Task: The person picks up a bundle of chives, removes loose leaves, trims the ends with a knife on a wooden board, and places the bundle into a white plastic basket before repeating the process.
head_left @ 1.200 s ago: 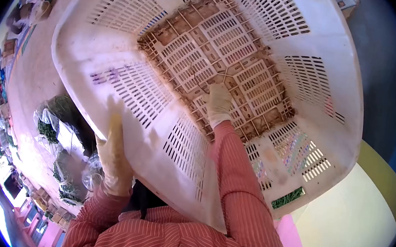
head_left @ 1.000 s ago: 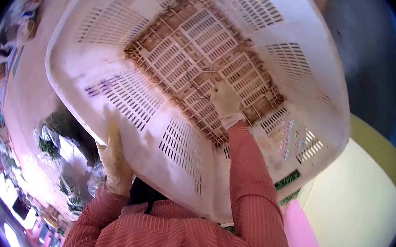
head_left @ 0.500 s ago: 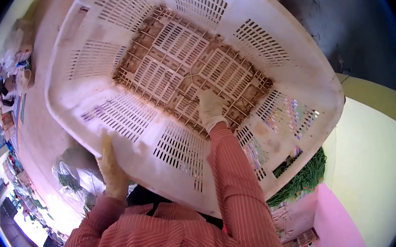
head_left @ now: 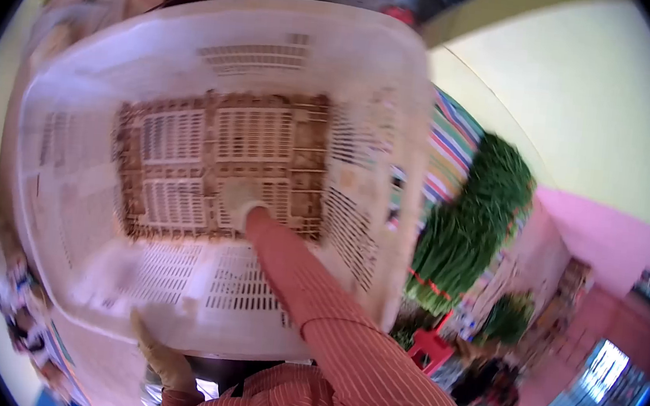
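A large white plastic basket (head_left: 364, 285) with slotted walls is held up in front of me, its inside facing me. Brown dirt coats its grid bottom. My left hand (head_left: 162, 353), in a pale glove, grips the near rim at the lower left, thumb inside and the other fingers mostly hidden. Deep inside the basket is my right hand (head_left: 239, 201), also gloved, over the dirty bottom. Motion blurs its fingers, and whether it touches the grid cannot be made out.
Bundled long green vegetables (head_left: 468, 217) lie to the right on a striped sheet (head_left: 452, 141), beside a pale wall (head_left: 578, 94). A red plastic stool (head_left: 430, 348) stands below them. More greens (head_left: 508, 316) are farther off, towards a bright window (head_left: 576, 399).
The basket has turned and shifted left and down in view, showing more greens at the right. My left hand stays on its rim and my right hand stays inside.
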Demonstrator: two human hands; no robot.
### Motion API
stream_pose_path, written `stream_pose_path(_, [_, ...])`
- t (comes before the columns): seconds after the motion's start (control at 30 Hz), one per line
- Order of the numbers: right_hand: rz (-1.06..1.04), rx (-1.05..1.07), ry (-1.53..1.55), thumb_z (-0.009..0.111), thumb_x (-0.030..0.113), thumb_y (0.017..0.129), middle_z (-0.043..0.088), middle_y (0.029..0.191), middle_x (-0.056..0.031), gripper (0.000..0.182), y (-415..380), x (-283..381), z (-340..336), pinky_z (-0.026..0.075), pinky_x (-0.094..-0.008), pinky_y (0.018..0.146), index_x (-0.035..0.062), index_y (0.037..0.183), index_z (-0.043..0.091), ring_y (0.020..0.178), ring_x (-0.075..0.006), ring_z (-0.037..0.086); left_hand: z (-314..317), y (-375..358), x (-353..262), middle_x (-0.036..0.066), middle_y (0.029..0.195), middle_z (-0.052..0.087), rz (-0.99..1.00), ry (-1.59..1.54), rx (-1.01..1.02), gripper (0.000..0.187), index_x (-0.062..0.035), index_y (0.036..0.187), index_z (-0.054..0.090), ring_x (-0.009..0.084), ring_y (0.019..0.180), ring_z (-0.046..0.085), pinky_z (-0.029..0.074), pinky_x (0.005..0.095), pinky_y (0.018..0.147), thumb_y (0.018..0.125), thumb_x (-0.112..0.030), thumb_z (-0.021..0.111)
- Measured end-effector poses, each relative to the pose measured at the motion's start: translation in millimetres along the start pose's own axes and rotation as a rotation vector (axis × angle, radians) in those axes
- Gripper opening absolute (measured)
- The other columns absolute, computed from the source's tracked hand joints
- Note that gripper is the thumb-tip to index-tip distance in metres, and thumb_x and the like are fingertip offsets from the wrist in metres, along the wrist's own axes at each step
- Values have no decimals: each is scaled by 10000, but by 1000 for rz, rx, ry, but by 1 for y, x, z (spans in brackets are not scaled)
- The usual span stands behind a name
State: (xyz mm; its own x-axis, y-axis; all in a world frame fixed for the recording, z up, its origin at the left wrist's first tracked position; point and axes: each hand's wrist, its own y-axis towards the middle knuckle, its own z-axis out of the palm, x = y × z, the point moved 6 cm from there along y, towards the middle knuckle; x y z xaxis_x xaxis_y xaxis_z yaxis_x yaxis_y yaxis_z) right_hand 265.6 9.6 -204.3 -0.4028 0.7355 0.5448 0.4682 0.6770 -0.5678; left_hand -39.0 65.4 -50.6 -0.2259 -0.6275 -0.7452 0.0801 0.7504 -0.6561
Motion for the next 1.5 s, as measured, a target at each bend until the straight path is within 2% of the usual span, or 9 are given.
stream_pose_path(0.23, [-508,-555,128,718,146,682,667,764,-153,125,-89,117,-137,521,-392,712,45,741,672,755,-316,671,-31,34,5,112,1313,535,-129,33,231,677,-8,1392,468,267,1175,532,396,393,1059,979,-542,515])
stream_pose_path(0.3, [-433,-985,166,665,112,713,650,739,-149,75,-44,171,-82,516,-417,707,37,708,662,748,-303,667,-52,44,-21,90,1239,554,620,888,116,722,-28,1360,469,235,1070,556,459,393,962,947,-618,518])
stream_pose_path(0.37, [-691,-1234,307,601,56,751,616,673,-128,112,-274,65,-219,527,-449,676,2,815,676,671,-298,662,-43,14,-23,92,1166,557,346,598,83,714,-38,1329,472,213,984,557,483,388,881,936,-632,526])
stream_pose_path(0.53, [-137,-850,369,596,120,787,621,632,-120,197,-370,-127,-169,500,-421,443,-13,898,690,531,-306,635,-182,112,85,80,934,531,-719,45,887,646,-74,1225,467,149,769,512,489,345,672,927,-642,540])
stream_pose_path(0.6, [92,-808,702,615,207,842,657,767,-128,150,-386,-235,-65,533,-427,597,91,862,707,723,-340,666,-183,88,95,105,944,594,-489,985,21,622,-69,1151,509,169,766,536,493,362,678,919,-645,547])
stream_pose_path(0.83, [989,357,370,614,235,891,719,868,-70,202,-566,-452,265,568,-394,665,124,1020,721,795,-287,720,160,-198,175,161,1121,673,-354,1626,509,595,-29,1230,566,240,912,649,517,373,799,937,-547,545])
stream_pose_path(0.9, [1870,29,660,684,193,841,710,957,-109,416,-609,-506,371,563,-400,765,41,1215,584,882,-323,709,209,-229,194,146,1098,685,-304,1554,578,586,-22,1233,564,233,866,658,522,370,780,947,-533,545])
stream_pose_path(1.17, [1661,-865,497,927,237,572,460,1417,-227,1089,-651,-712,279,440,-423,1057,-16,1442,323,1284,-346,500,245,-197,254,97,1159,692,-445,1747,596,607,-96,1382,530,189,974,651,506,357,896,980,-549,498])
stream_pose_path(1.5, [1687,-731,753,950,382,525,514,1408,-185,1242,-627,-766,302,461,-370,1051,23,1508,282,1285,-290,525,272,-194,258,108,1197,681,-402,1796,644,585,-92,1394,523,191,1031,651,501,367,928,1007,-527,457])
